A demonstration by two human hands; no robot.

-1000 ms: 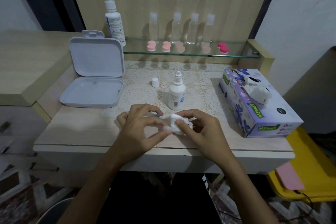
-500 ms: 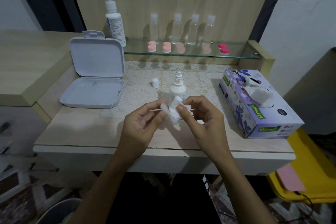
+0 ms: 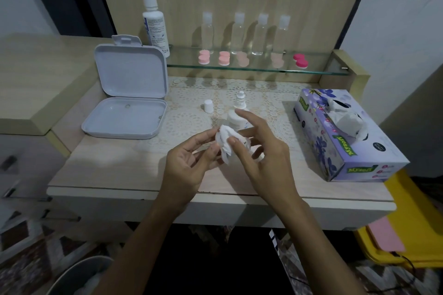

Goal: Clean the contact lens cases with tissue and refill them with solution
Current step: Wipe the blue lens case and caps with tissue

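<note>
Left hand [image 3: 184, 165] and right hand [image 3: 261, 151] pinching crumpled tissue [image 3: 225, 143] — case perhaps inside, above table [image 3: 119, 170]

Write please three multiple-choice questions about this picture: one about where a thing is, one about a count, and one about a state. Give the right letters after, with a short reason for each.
1. Where is the tissue box?
A. on the right side of the table
B. on the glass shelf
C. inside the white case

2. How many clear small bottles stand on the glass shelf?
A. two
B. four
C. six

3. In what state is the small bottle behind the hands?
A. capped
B. lying on its side
C. upright with its cap off

Answers:
1. A, the box lies at the table's right side, a tissue sticking out of its top.
2. B, four clear bottles stand in a row against the back panel.
3. C, its nozzle is bare and the white cap stands apart on the lace mat.
</note>
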